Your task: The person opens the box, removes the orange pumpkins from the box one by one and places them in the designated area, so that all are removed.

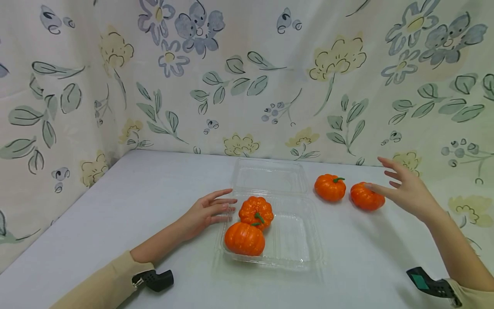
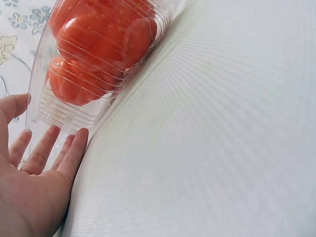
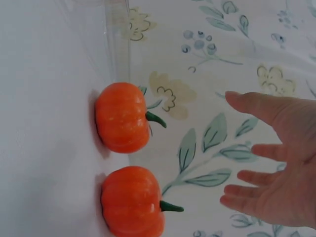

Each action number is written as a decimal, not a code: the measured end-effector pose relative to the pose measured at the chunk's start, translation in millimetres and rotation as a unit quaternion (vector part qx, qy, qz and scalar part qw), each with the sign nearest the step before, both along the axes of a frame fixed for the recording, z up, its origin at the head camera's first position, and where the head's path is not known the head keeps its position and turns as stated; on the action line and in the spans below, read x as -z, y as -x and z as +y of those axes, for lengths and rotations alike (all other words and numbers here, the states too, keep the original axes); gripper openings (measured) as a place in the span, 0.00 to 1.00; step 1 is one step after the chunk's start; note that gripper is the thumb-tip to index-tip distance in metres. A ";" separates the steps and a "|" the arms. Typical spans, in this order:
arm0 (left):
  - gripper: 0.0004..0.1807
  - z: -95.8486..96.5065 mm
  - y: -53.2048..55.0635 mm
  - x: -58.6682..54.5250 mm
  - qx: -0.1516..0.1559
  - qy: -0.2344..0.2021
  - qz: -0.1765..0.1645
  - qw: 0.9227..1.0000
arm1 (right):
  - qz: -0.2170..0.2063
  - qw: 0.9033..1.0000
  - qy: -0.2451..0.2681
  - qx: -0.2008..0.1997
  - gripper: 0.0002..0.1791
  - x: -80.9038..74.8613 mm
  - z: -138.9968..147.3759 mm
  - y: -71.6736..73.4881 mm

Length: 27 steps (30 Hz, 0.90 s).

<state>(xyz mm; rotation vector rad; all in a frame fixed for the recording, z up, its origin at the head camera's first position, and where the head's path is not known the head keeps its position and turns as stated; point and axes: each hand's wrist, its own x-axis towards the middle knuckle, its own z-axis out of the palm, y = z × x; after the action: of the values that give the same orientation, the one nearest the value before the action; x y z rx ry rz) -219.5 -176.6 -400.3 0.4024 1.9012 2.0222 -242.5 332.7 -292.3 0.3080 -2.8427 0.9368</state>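
Note:
Two small orange pumpkins, one (image 1: 256,210) behind the other (image 1: 245,240), sit in the left half of a clear plastic clamshell container (image 1: 289,231). My left hand (image 1: 206,212) is at the container's left side, fingers extended along its wall; the left wrist view shows the fingertips (image 2: 80,136) right at the ribbed plastic. Two more pumpkins, one nearer the container (image 1: 329,188) and one farther right (image 1: 366,197), stand on the table. Over the right one hovers my right hand (image 1: 413,193), fingers spread and nothing held; the right wrist view shows it apart from both pumpkins.
The container's lid (image 1: 270,176) is folded back, flat on the white table (image 1: 162,180). A floral cloth (image 1: 247,86) hangs behind the table and along its left side. Each wrist carries a black camera mount, such as the left one (image 1: 154,280).

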 end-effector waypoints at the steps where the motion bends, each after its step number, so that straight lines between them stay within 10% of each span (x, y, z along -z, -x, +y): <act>1: 0.34 0.1 -0.1 -0.2 0.000 0.000 0.000 1.000 | 0.005 1.000 0.002 -0.002 0.51 -0.8 -2.6 -1.3; 27: 0.34 0.8 -0.7 -1.5 -0.002 0.001 -0.002 1.000 | 0.090 0.992 0.033 -0.076 0.47 3.8 -46.6 -9.4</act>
<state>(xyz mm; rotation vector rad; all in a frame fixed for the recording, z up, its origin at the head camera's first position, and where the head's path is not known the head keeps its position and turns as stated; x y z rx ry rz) -218.8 -175.8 -398.9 0.3941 1.9035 2.0215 -233.0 286.1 -296.2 0.5788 -2.6476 0.9749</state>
